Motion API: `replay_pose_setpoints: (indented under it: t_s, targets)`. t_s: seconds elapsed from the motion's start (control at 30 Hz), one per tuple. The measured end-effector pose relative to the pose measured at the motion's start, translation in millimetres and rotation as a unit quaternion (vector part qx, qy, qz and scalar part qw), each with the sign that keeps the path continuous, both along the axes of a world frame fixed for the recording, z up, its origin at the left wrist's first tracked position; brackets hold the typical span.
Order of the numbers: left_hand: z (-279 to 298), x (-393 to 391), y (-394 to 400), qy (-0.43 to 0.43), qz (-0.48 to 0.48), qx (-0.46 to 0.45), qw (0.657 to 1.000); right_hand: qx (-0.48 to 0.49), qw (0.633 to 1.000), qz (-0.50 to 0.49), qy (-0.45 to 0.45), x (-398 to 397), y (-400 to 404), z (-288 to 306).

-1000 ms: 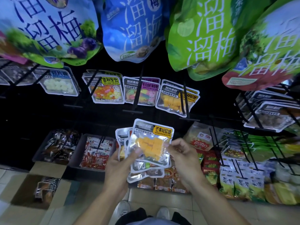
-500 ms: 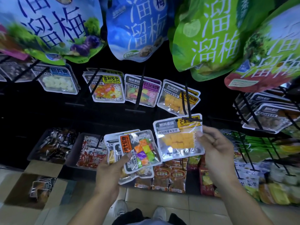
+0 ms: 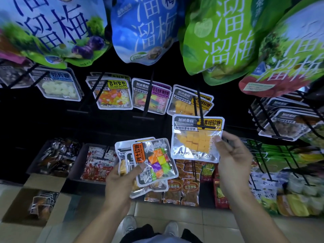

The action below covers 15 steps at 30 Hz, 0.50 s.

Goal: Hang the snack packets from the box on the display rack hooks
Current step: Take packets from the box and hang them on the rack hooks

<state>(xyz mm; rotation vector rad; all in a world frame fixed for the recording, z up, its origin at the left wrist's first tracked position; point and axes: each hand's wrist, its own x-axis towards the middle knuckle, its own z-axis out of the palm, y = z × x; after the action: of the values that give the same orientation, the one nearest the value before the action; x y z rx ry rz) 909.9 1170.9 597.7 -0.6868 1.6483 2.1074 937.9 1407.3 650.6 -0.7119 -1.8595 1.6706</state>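
My right hand [image 3: 233, 160] grips the right edge of a clear packet of yellow mango cubes [image 3: 194, 139]. The packet's top sits at the tip of a black rack hook [image 3: 200, 106], just below matching mango packets [image 3: 187, 102] hanging there. My left hand [image 3: 119, 183] holds a fanned stack of packets [image 3: 149, 163], its front one showing mixed coloured cubes. The open cardboard box [image 3: 22, 204] lies on the floor at lower left with several packets inside.
Big plum bags [image 3: 152, 28] hang overhead. Packets of white candy [image 3: 57, 86], jelly beans [image 3: 112, 95] and gummy worms [image 3: 150, 97] hang on hooks to the left. Dark packets [image 3: 284, 123] hang at right. Trays of snacks [image 3: 96, 165] line the lower shelf.
My right hand took the mango packet off the stack and carried it up and right to the hook. The left hand's stack now shows the coloured-cube packet in front.
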Motion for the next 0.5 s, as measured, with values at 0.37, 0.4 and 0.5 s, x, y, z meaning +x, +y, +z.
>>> replay_pose_setpoints:
  t_s: [0.37,0.4,0.5]
  targets:
    - [9,6,3,0.028,-0.012,0.021,0.999,0.101,0.994,-0.014,0.038,-61,13,-16]
    - [10,6,2,0.03,-0.01,0.026,0.999,0.148,0.988,-0.016,0.042,-63,13,-18]
    - [8,6,0,0.036,-0.004,0.03,0.999,0.248,0.968,-0.013,0.027,-65,16,-22]
